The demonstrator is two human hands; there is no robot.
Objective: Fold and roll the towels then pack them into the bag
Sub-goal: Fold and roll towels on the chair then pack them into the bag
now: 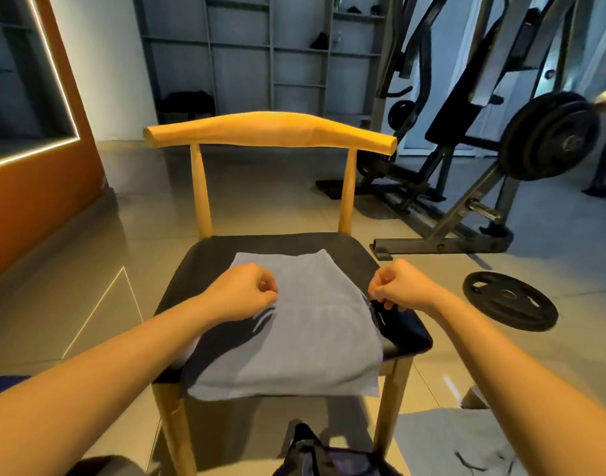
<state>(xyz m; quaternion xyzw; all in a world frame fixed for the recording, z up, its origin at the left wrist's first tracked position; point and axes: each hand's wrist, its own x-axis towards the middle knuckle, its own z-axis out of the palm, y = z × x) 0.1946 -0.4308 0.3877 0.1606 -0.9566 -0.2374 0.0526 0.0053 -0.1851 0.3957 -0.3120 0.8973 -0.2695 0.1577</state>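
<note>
**Towel Flat on Chair, Fold Under Way**

At left: left hand [243, 292] over the left edge of the grey towel [305, 331], fingers curled in, hold on cloth unclear. Centre: towel flat on the black seat of the chair [270, 130], over a dark cloth [401, 324]. At right: right hand [394, 286] at the opposite edge, fingers likewise curled, grip impossible to tell. Judged mid-fold, rolling not begun. Next: pinch both side edges evenly, fold square, roll tight for the bag [312, 455] on the near floor.
</note>
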